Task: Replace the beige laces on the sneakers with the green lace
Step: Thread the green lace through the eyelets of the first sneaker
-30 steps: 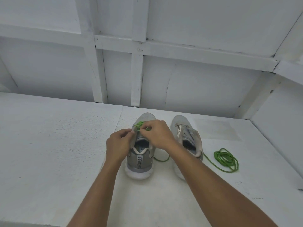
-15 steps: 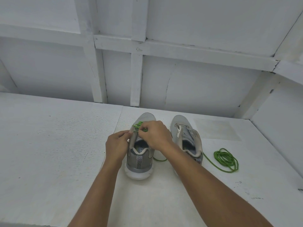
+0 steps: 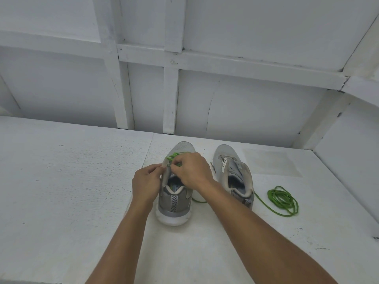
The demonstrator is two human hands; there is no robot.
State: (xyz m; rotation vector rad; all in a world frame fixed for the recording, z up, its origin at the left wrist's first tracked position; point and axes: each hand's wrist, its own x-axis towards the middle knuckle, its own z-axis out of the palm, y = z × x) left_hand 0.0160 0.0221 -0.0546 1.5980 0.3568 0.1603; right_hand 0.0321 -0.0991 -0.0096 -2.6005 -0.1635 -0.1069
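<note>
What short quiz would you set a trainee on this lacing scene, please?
1. True or false: the left hand and right hand are both at the left shoe, which carries green lace.
2. The lace's coil lies: A) right of the right shoe; B) inside a shoe; C) left of both shoes.
3. Fill in: the shoes' toes point ___ the person.

Key: 1 true; 2 A; 3 away from.
</note>
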